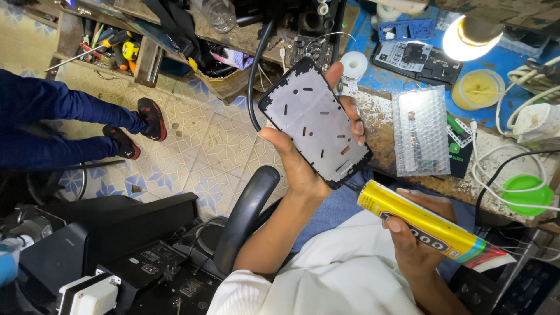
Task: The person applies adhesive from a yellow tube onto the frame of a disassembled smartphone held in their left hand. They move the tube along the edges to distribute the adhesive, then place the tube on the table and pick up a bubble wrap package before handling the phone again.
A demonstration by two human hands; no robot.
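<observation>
A left hand (303,169) grips a phone frame (315,122) above the surface (382,131), thumb on one edge, fingers (357,119) wrapped round the other; the right hand (417,233) clasps a yellow glue tube (426,224).

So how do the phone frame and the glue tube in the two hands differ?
The phone frame is flat, rectangular and grey with a black rim; the glue tube is a round, long, yellow cylinder with a striped end. The frame is held up in the left hand, face to the camera; the tube lies slanted in the right hand, lower down. Each sits in one hand's grip.
</observation>
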